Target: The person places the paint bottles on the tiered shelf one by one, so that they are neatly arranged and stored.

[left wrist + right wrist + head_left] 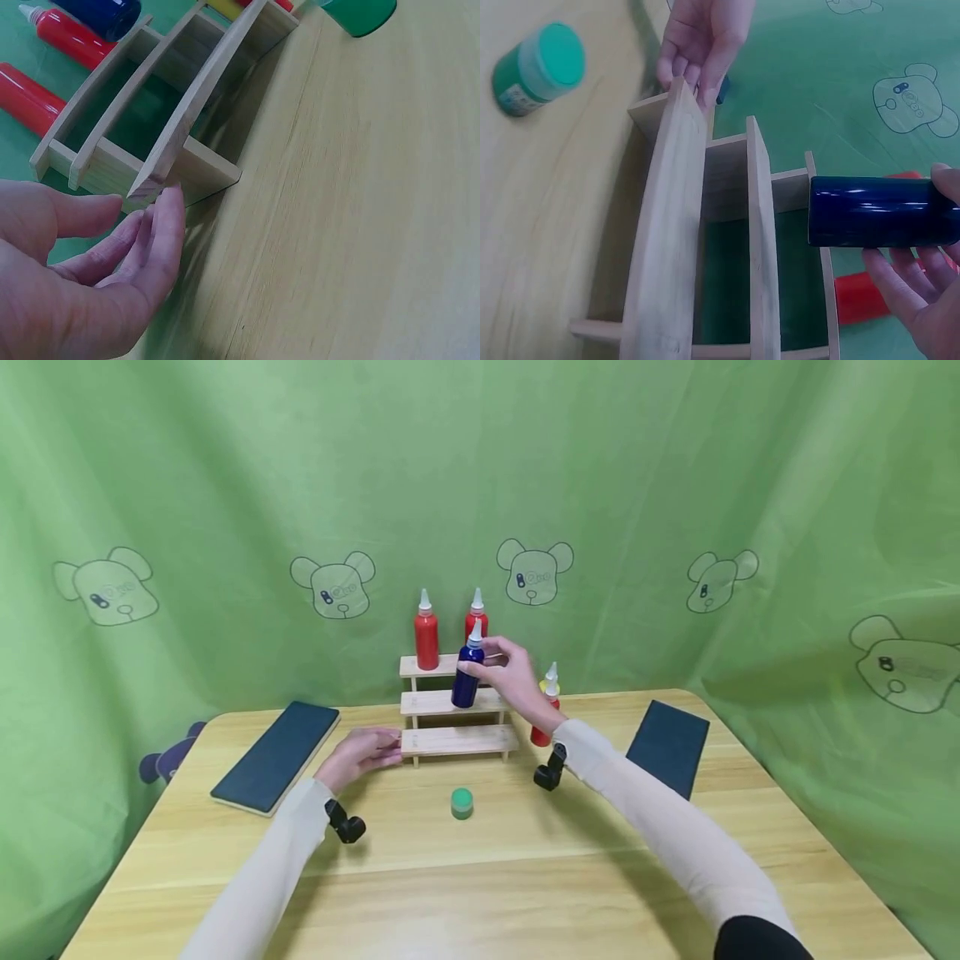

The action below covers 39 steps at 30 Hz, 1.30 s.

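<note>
My right hand (512, 675) pinches a dark blue squeeze bottle (464, 678) with a white nozzle near its top. The bottle hangs nearly upright in front of the upper steps of a three-tier wooden stand (459, 740). At the stand's left end is my left hand (366, 755), its fingertips (172, 196) right at the lowest step's end and its thumb apart from the wood. One red squeeze bottle (427, 642) stands on the top step at the left. Another red bottle (476, 620) is at the right, partly hidden behind the blue one.
A green-lidded jar (462, 803) stands on the table before the stand. Right of the stand are a red bottle (540, 735) and a yellow bottle (543, 686), partly hidden by the right arm. Dark flat books lie at left (277, 756) and right (669, 747). Green curtain hangs behind.
</note>
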Motion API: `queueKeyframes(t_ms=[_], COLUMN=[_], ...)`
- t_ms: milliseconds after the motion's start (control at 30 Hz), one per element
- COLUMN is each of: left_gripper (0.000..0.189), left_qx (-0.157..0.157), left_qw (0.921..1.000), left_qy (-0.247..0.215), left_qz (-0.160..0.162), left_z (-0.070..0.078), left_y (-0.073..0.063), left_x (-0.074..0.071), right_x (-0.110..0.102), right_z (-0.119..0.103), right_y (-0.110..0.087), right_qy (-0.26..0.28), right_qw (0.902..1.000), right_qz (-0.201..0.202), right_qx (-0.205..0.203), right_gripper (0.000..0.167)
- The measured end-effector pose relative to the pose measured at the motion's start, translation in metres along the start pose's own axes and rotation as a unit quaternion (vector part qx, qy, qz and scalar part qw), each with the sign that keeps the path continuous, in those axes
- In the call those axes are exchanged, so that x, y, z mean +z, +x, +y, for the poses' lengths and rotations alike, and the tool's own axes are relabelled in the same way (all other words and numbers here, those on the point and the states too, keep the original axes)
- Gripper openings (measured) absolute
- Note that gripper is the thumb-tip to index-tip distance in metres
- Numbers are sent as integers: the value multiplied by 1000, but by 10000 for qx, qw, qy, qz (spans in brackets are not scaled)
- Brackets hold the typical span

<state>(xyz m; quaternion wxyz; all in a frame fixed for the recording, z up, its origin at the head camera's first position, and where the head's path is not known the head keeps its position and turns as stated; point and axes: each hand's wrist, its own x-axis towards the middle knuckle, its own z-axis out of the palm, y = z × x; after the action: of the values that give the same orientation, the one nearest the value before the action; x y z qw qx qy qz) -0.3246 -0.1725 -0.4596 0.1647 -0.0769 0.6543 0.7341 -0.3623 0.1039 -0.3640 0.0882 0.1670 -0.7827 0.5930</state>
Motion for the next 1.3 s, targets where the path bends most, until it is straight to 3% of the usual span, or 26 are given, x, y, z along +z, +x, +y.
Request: queueKeyframes(t_ms=[167,400,567,767,1300], left_gripper=[42,45,42,43,39], left_qx=[-10,51,7,75,195], left_qw=[10000,9996,9987,9978,9967], left_qy=[-44,245,389,585,630], left_qz=[-30,150,338,312,481], left_z=[0,5,8,6,2], left_y=[0,0,-1,0,-1], left_x=[1,5,9,11,14], right_x=[13,27,36,47,65], right_z=[1,6,10,15,27], right_y=[8,16,21,25,25], right_qy=[-117,-265,-469,-421,-638], right_qw=[9999,9994,9984,9983,9969], right_qz=[20,135,3,-74,-299], right_qx=[-106,-200,-319,-387,-346], right_gripper=[49,53,54,56,51])
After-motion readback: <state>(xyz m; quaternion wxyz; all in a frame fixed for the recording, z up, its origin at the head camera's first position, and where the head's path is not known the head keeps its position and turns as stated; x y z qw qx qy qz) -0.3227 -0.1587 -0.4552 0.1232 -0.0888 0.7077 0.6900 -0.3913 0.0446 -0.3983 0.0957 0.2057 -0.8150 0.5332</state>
